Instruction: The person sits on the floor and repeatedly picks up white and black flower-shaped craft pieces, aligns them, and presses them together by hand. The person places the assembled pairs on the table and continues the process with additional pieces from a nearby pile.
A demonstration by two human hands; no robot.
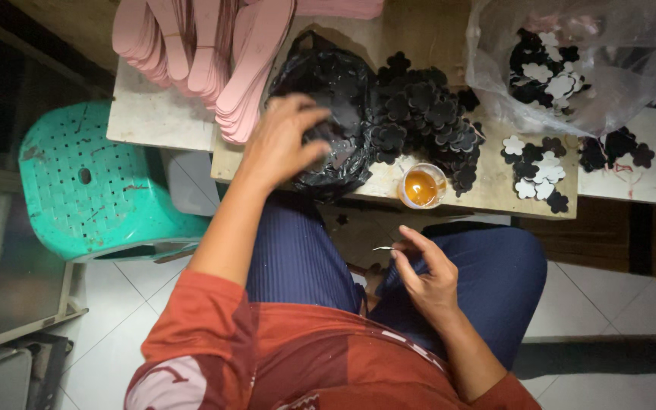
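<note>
Black flowers [419, 114] are heaped mid-table; left hand [279, 140] reaches in with fingers curled, right hand [427, 277] pinches a thin stick [383, 248].

Wood table [487, 199] w/ pink soles [214, 45], black flower cutouts [419, 114], glue cup [421, 186], plastic bags [571, 61].

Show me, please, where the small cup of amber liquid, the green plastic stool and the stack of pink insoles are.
small cup of amber liquid [421, 187], head view, on the liquid's surface.
green plastic stool [85, 182], head view, on its perforated seat.
stack of pink insoles [248, 72], head view, on the front insole.
</note>
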